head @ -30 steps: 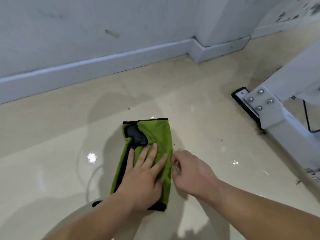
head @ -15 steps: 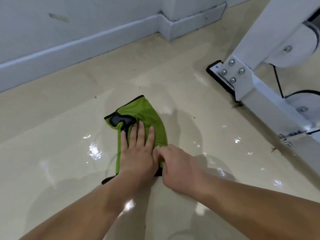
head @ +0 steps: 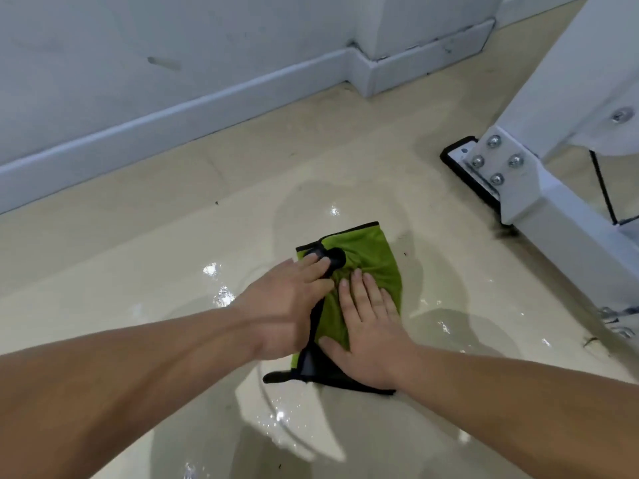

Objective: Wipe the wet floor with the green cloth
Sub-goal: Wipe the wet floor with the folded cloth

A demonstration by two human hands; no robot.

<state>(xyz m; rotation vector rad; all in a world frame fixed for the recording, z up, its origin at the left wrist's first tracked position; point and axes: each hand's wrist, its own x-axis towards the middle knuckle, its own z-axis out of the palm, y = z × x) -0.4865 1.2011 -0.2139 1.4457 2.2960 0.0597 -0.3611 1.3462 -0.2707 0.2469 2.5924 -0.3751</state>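
Looking down onto a glossy beige floor [head: 138,257], wet, with bright glints [head: 223,296] at 9 o'clock of the cloth and more toward 6 o'clock. Just off centre toward 5 o'clock, flat on that floor: the cloth [head: 373,261], green, folded into a long strip running from 12 to 6 o'clock and edged in black trim [head: 349,382]. At its 11 o'clock corner, a dark bunched fold [head: 334,258].

Pressing down on the cloth with both hands. Right hand [head: 371,331] spread flat on the green, palm down, fingers [head: 358,288] straight and pointing to 12 o'clock, thumb splayed toward 9 o'clock across the strip. Gripping nothing, only bearing on the fabric. Left hand [head: 281,311], from the 8 o'clock side, laid over the cloth's 9 o'clock edge, fingers stretched toward 1 o'clock with the tips on the dark fold. Somewhat blurred, yet seemingly straight-fingered and flat rather than curled. Side by side and close, with a sliver of green and black between them. Bare forearms from the 8 and 4 o'clock edges of the view.

At 2 o'clock of the cloth, well apart from it: a white metal frame [head: 553,216] on the floor, joined by a plate with four bolts [head: 497,179], tipped with a black pad [head: 449,160] at its 10 o'clock end. Dark debris [head: 506,233] beside the frame's base. Across 10 to 1 o'clock, a pale wall [head: 173,46] with a skirting [head: 166,127], stepping out around a pillar [head: 415,22] at 12 o'clock.
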